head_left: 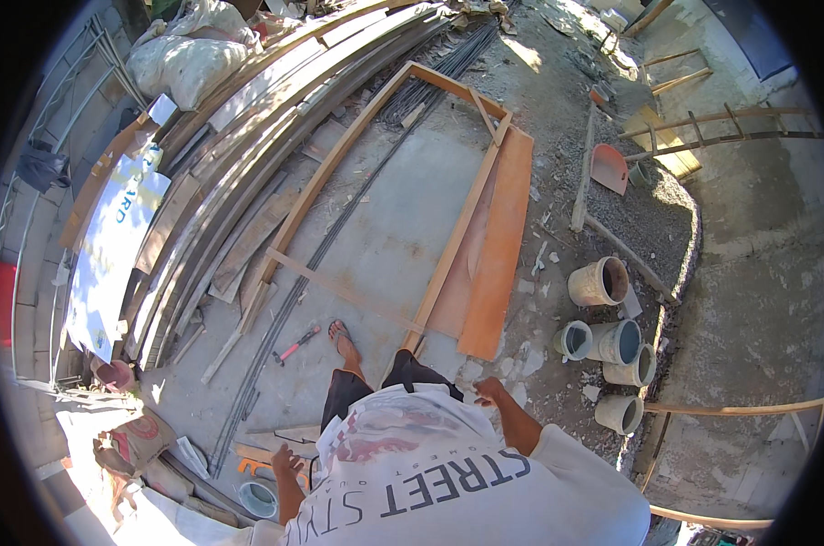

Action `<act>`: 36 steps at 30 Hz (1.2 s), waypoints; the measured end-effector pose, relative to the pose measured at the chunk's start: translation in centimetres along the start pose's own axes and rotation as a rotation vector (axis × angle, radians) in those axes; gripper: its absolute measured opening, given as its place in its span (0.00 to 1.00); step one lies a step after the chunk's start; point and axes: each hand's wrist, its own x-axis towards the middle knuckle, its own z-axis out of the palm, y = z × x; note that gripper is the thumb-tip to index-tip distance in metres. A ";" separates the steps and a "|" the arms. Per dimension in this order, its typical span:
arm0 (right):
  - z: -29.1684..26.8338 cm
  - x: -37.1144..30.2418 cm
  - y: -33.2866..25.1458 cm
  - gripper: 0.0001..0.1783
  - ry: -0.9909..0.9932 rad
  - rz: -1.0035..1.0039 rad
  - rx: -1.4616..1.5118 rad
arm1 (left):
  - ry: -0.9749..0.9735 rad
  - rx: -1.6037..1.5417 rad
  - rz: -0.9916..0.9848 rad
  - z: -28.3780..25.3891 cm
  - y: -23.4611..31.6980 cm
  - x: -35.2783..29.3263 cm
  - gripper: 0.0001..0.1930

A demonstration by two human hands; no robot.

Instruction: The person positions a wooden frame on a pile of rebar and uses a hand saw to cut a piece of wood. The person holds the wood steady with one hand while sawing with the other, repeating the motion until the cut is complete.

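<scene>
I stand at the near end of a long rectangular frame of light-brown timber [462, 226], which lies on the grey concrete floor [412, 200] before me, a thin wooden strip [344, 289] across it. My right hand [489, 391] hangs empty, fingers loosely apart; my left hand [287, 462] is near an orange-handled saw [251, 452], and whether it grips anything I cannot tell. I judge this a pause between moves on the frame. Working its joints would call for bending to reach the red-handled hammer [297, 345] beside my foot.
</scene>
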 end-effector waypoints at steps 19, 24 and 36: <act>9.7 0.4 -14.0 0.25 0.130 -0.378 -0.073 | -0.182 0.294 0.143 5.9 24.6 3.5 0.34; 8.5 2.2 -13.0 0.23 -0.010 -0.229 -0.079 | -0.177 0.266 0.003 3.9 21.2 3.6 0.32; -5.1 7.6 -42.0 0.33 -0.001 -0.239 0.341 | -0.060 0.078 0.195 23.3 33.5 1.4 0.30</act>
